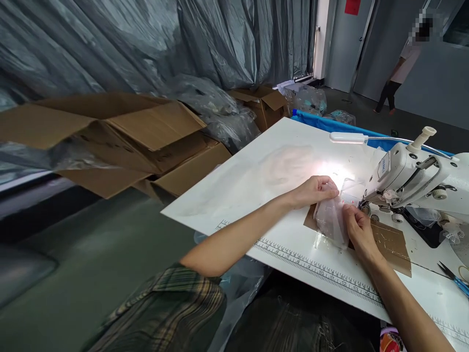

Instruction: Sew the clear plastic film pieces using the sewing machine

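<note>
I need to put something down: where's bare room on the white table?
Widest: white table between left forearm and far-left edge. Smaller: between left forearm, ruler and brown sheet. Crowded: around left hand, right hand, translucent material and sewing machine.

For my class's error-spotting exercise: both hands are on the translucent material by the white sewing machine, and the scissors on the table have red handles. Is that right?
No: in the head view, the scissors on the table have blue handles, not red. The rest stands: the left hand and right hand are both on the translucent material by the white sewing machine.
</note>
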`<action>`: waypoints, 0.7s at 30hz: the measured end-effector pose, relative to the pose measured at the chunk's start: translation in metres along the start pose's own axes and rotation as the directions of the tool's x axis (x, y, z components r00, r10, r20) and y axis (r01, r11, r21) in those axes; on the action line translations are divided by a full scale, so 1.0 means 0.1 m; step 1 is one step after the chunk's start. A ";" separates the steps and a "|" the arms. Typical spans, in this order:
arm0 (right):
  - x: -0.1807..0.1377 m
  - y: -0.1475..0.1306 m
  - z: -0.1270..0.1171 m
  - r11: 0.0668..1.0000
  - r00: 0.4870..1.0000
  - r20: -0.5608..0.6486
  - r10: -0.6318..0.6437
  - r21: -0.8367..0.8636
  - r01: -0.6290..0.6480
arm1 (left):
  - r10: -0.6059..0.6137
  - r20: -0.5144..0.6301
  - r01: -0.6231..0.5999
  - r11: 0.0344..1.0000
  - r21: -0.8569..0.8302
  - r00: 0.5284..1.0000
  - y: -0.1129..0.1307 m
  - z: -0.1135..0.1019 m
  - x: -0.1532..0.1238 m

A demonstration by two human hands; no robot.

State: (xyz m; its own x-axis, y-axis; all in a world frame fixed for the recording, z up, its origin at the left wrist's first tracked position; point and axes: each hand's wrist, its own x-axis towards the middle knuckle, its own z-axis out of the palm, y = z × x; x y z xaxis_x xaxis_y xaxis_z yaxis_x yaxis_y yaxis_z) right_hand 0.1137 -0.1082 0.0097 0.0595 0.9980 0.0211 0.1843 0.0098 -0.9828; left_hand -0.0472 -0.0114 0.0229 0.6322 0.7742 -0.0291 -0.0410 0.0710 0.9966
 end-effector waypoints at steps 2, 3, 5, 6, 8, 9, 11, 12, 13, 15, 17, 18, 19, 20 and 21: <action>-0.01 0.00 -0.02 0.998 0.999 0.022 -0.037 -0.050 0.038 | 0.008 0.006 -0.008 0.999 0.044 1.000 0.00 0.01 0.00; -0.01 -0.01 -0.03 0.997 0.999 0.033 -0.042 -0.063 0.044 | 0.018 0.009 -0.018 0.997 0.078 1.000 0.00 0.00 0.00; -0.04 -0.02 -0.03 0.999 0.998 0.070 0.005 -0.045 -0.001 | 0.038 0.031 -0.042 0.987 0.153 0.999 0.00 0.00 0.00; -0.06 -0.03 -0.04 0.999 0.993 0.102 0.052 -0.019 -0.051 | 0.042 0.060 -0.053 0.980 0.190 0.997 0.00 0.01 0.00; -0.15 -0.04 -0.04 0.985 0.968 0.190 0.162 0.029 -0.170 | 0.038 0.149 -0.077 0.961 0.266 0.988 -0.02 0.03 -0.01; -0.20 -0.04 -0.06 0.973 0.948 0.234 0.216 0.031 -0.229 | 0.044 0.185 -0.102 0.943 0.316 0.982 -0.04 0.06 -0.02; -0.32 -0.04 -0.12 0.951 0.913 0.272 0.304 -0.030 -0.307 | 0.110 0.216 -0.202 0.861 0.467 0.970 -0.08 0.11 -0.04; -0.37 -0.03 -0.17 0.945 0.906 0.270 0.326 -0.095 -0.312 | 0.176 0.218 -0.271 0.783 0.560 0.960 -0.11 0.14 -0.04; -0.41 -0.02 -0.24 0.940 0.908 0.258 0.329 -0.180 -0.290 | 0.254 0.218 -0.334 0.683 0.650 0.942 -0.13 0.16 -0.05; -0.46 -0.01 -0.40 0.912 0.940 0.209 0.271 -0.368 -0.181 | 0.384 0.231 -0.406 0.479 0.778 0.894 -0.15 0.21 -0.06; -0.46 0.00 -0.56 0.862 0.973 0.157 0.168 -0.503 -0.067 | 0.423 0.264 -0.431 0.368 0.824 0.867 -0.14 0.26 -0.11; -0.44 0.00 -0.62 0.842 0.983 0.135 0.125 -0.538 -0.033 | 0.407 0.297 -0.447 0.346 0.825 0.864 -0.13 0.30 -0.14; -0.42 0.01 -0.67 0.832 0.988 0.121 0.095 -0.555 -0.012 | 0.374 0.342 -0.469 0.332 0.818 0.862 -0.12 0.35 -0.18; -0.40 0.01 -0.71 0.828 0.990 0.117 0.075 -0.560 0.003 | 0.340 0.386 -0.492 0.320 0.809 0.857 -0.12 0.39 -0.23; -0.38 0.02 -0.73 0.828 0.991 0.122 0.063 -0.560 0.017 | 0.311 0.418 -0.507 0.309 0.805 0.853 -0.13 0.44 -0.28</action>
State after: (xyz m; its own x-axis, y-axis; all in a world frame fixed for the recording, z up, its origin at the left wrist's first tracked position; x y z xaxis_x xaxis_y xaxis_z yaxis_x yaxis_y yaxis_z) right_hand 0.1837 -0.1506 0.0205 -0.0494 0.9968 -0.0630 0.7033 -0.0101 -0.7109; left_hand -0.0305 -0.0618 0.0145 0.8503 0.4198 0.3175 0.2894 -0.8767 0.3843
